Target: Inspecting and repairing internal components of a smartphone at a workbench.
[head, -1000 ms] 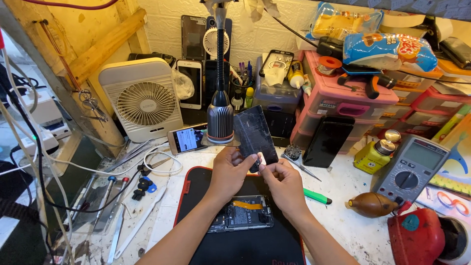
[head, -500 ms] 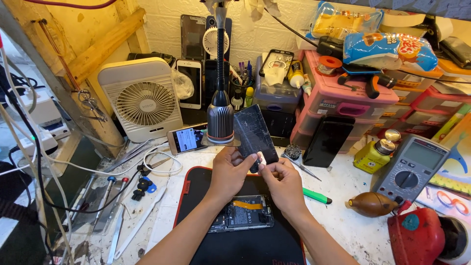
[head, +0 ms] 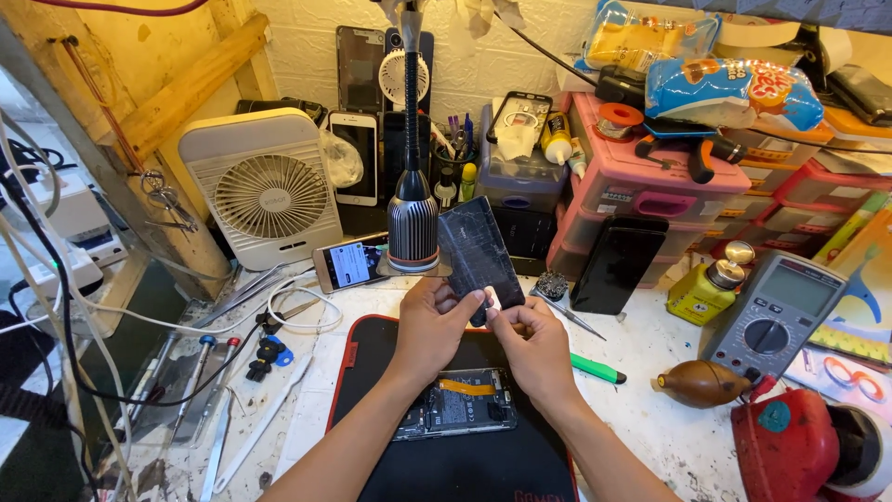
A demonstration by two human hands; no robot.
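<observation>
Head view, only angle there is, so here goes. Both hands are up off the surface [head: 650,437], holding a dark cracked phone panel [head: 481,253] tilted on edge right under the gooseneck lamp [head: 412,228], which looks like the reason it's raised there: the light falls straight on it. Left hand [head: 432,321] is closed around the panel's lower edge, thumb in front. Right hand [head: 531,342] is curled, fingertips pinched on a small pale tab [head: 491,299] at the panel's bottom corner; can't tell if that's tape or a connector.

Panel itself is black, glossy in patches, with a web of fine cracks and scuffs all over.

Below the hands, an opened phone [head: 457,415] lies flat on the black mat [head: 372,372] with an orange ribbon showing, handy and out of the way. White fan [head: 269,191] stands to the left, multimeter [head: 771,311] off right.
</observation>
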